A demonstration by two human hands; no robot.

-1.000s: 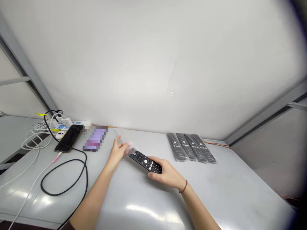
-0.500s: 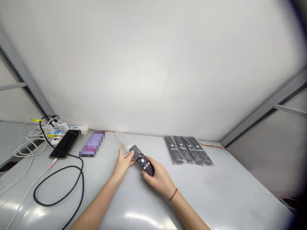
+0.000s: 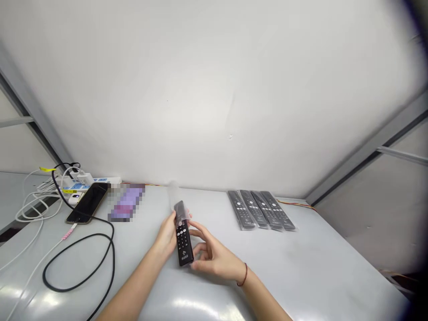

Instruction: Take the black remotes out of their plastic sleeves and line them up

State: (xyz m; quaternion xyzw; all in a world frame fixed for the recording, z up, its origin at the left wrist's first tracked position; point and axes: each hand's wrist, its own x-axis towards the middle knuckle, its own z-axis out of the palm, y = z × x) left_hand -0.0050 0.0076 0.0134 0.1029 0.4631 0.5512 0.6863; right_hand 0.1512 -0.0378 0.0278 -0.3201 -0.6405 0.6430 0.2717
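A black remote control (image 3: 184,249) tilts above the table, its upper end inside a clear plastic sleeve (image 3: 174,191) and its lower keypad bare. My left hand (image 3: 166,236) is closed around the remote's left side, near the sleeve's edge. On the other side, my right hand (image 3: 216,257) has its fingers curved and apart. Its index finger is by the sleeve's edge and its thumb by the remote's bottom corner; whether they press on it is hard to tell. A dark red cord circles the right wrist.
Several sleeved remotes (image 3: 241,209) lie in a row at the back right. To the left are a black phone (image 3: 88,203), a pixelated purple phone-like object (image 3: 127,203), a power strip (image 3: 112,180) with chargers, and a looped black cable (image 3: 113,258). A white wall stands behind.
The remote has turned more upright, and its lower end has come out of my right hand's grasp. My right hand's fingers have loosened; my left hand has moved onto the remote's side.
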